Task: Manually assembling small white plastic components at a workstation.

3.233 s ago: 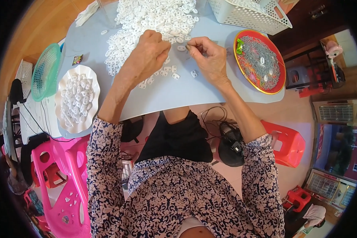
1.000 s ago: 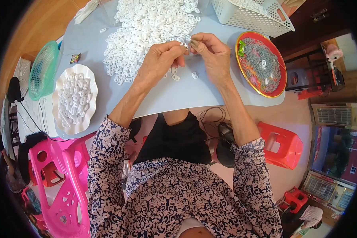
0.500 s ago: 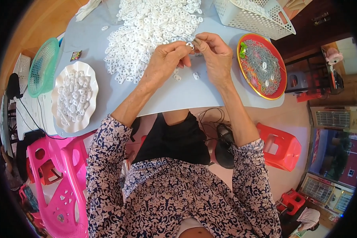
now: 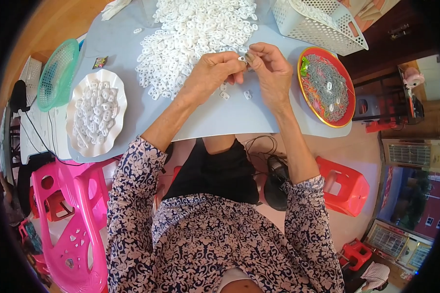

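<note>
Above the near part of the table both my hands meet fingertip to fingertip. My left hand (image 4: 209, 75) is closed in a pinch on a small white plastic piece with holes (image 4: 242, 58). Thumb and forefinger of my right hand (image 4: 273, 73) pinch together at the piece's right side; anything between them is too small to make out. Just beyond the left hand spreads a large heap of similar white pieces (image 4: 166, 61). A few loose white pieces (image 4: 248, 94) lie under the hands. At the right stands a red bowl (image 4: 349, 105) holding many small grey metal-looking parts (image 4: 322, 73).
A scalloped white dish (image 4: 120, 124) of white pieces sits at the table's left, near a green basket (image 4: 58, 73) and a small colourful packet (image 4: 100, 62). A perforated white basket (image 4: 318, 34) stands far right. Below are a pink chair (image 4: 71, 229) and a red stool (image 4: 344, 185).
The view has shifted slightly, so the table things appear a little further right. Both hands keep their pinch around the white piece, with little other movement.
</note>
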The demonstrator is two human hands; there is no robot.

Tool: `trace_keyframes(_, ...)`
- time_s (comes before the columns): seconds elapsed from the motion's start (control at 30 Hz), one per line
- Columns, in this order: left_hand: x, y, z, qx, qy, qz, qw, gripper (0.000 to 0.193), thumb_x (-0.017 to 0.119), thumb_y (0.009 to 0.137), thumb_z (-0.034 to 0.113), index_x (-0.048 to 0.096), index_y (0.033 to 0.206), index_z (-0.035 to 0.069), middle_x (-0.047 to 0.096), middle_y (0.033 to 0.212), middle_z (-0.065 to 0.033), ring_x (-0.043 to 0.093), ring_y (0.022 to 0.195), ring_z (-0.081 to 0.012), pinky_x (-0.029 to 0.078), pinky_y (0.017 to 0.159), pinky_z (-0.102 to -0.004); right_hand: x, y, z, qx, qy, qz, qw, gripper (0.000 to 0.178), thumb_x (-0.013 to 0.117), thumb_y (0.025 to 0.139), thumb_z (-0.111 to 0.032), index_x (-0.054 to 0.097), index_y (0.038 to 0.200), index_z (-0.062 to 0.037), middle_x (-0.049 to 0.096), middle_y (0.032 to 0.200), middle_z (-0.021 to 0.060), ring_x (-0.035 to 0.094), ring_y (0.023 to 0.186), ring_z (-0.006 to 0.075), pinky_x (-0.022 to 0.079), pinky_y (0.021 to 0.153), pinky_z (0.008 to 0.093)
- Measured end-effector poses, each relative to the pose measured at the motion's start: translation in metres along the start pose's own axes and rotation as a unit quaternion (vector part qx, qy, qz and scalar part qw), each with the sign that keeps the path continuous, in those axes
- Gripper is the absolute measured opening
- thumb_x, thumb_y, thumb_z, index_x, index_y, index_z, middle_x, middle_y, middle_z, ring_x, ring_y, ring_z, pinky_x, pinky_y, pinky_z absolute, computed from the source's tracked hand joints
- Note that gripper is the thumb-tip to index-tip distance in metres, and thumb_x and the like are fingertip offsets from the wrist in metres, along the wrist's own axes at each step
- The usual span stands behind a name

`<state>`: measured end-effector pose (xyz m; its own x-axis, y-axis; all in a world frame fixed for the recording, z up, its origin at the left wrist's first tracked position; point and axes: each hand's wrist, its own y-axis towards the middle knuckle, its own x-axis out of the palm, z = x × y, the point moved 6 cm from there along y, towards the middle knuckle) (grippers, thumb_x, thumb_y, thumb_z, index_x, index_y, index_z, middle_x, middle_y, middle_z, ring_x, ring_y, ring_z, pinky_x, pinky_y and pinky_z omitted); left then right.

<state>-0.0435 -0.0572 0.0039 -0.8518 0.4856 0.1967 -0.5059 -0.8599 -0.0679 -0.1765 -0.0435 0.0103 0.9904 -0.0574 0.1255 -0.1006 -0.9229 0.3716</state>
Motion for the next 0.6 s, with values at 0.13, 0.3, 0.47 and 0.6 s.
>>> trace_keyframes(0.13,-0.0012,-0.0012,0.0033,0.096,0.113,0.057,0.987,0.022,0.055,0.084,0.019,0.062,0.069,0.004,0.058,0.060,0.0002,0.044,0.056,-0.0057,0.036,0.052,-0.0230,0.0014,-0.0007,-0.0007,-0.008,0.014,0.005,1.000,0.019,0.061,0.086,0.000,0.059,0.104,0.0010,0.063,0.091,0.0029,0.058,0.082,0.0069,0.048,0.075,0.0214)
trace_keyframes(0.3,-0.0002,-0.0037,0.0072,0.123,0.164,0.059,0.977,0.022,0.054,0.086,0.018,0.061,0.071,0.003,0.058,0.063,0.0000,0.045,0.058,-0.0060,0.037,0.055,-0.0232,0.0018,-0.0007,-0.0036,-0.003,-0.009,0.011,1.000,0.017,0.062,0.086,-0.002,0.061,0.102,0.0013,0.063,0.090,0.0028,0.058,0.080,0.0066,0.048,0.074,0.0207)
trace_keyframes(0.47,-0.0040,-0.0009,0.0017,0.074,0.121,0.027,0.990,0.023,0.054,0.088,0.019,0.062,0.074,0.002,0.059,0.067,-0.0005,0.050,0.063,-0.0075,0.042,0.062,-0.0232,-0.0004,-0.0011,-0.0015,0.021,-0.054,0.014,0.998,0.012,0.064,0.086,-0.006,0.064,0.095,0.0014,0.064,0.082,0.0006,0.056,0.074,0.0055,0.047,0.070,0.0196)
trace_keyframes(0.6,-0.0002,0.0003,0.0025,0.085,0.084,0.000,0.993,0.022,0.055,0.087,0.019,0.063,0.074,0.003,0.059,0.064,-0.0001,0.047,0.059,-0.0063,0.041,0.058,-0.0219,-0.0023,-0.0016,-0.0007,0.020,-0.066,0.012,0.998,0.012,0.065,0.086,-0.011,0.065,0.087,0.0006,0.063,0.076,-0.0013,0.053,0.070,0.0038,0.043,0.063,0.0183)
